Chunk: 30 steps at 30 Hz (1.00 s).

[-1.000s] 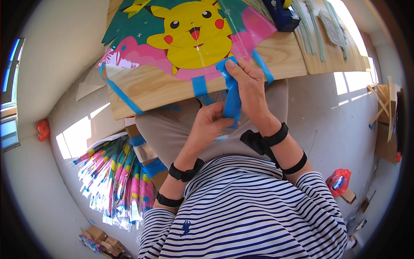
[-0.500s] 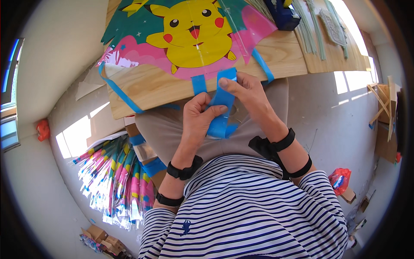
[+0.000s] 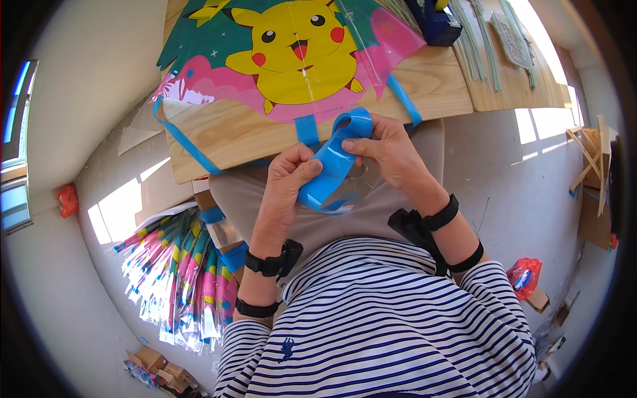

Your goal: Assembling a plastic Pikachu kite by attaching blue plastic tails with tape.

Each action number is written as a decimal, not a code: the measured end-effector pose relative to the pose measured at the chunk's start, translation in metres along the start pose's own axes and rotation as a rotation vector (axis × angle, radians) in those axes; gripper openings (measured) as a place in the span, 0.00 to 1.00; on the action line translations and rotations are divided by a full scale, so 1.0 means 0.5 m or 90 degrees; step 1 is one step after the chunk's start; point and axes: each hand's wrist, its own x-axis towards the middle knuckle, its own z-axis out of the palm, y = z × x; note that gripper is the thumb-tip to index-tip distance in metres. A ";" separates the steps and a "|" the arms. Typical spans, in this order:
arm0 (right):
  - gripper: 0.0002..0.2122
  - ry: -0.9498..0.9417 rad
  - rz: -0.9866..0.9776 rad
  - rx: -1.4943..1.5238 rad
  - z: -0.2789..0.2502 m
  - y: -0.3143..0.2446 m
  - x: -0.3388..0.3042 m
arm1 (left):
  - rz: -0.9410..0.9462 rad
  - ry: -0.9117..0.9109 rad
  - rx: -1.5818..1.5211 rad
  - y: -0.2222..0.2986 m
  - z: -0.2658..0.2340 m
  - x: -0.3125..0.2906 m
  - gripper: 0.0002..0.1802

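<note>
A broad, shiny blue plastic ribbon (image 3: 333, 164) is stretched between my hands above my lap, with its far end curled into a loop. My left hand (image 3: 286, 178) pinches its near left edge between thumb and fingers. My right hand (image 3: 393, 151) grips it farther up on the right, thumb on top. Just beyond lies a kite sheet (image 3: 302, 73) of thin plastic, printed with a yellow cartoon figure on pink and green. A short blue tail (image 3: 306, 129) hangs from its near edge, and narrow blue strips (image 3: 186, 142) trail off both sides.
The kite rests on a wooden table (image 3: 431, 83). A dark blue tape dispenser (image 3: 434, 23) and bundles of thin pale rods (image 3: 470, 46) lie at the far right. Folded printed kites (image 3: 182, 278) are piled low on the left. A red bag (image 3: 524, 277) sits on the floor at right.
The blue ribbon has turned and its far end now curls over into a loop. My left hand has moved slightly left and the hands are farther apart.
</note>
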 end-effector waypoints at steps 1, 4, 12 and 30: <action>0.10 -0.022 0.001 -0.002 -0.007 0.000 -0.002 | -0.006 0.004 0.003 0.008 -0.002 -0.002 0.11; 0.11 -0.052 0.020 -0.011 -0.020 0.003 -0.003 | -0.010 -0.004 0.019 0.014 -0.025 -0.003 0.11; 0.16 0.135 -0.013 -0.153 0.001 0.005 0.003 | 0.028 0.017 0.026 0.008 -0.018 0.004 0.12; 0.07 -0.006 -0.033 -0.193 0.044 0.026 -0.046 | 0.047 0.030 -0.061 -0.007 0.010 0.018 0.13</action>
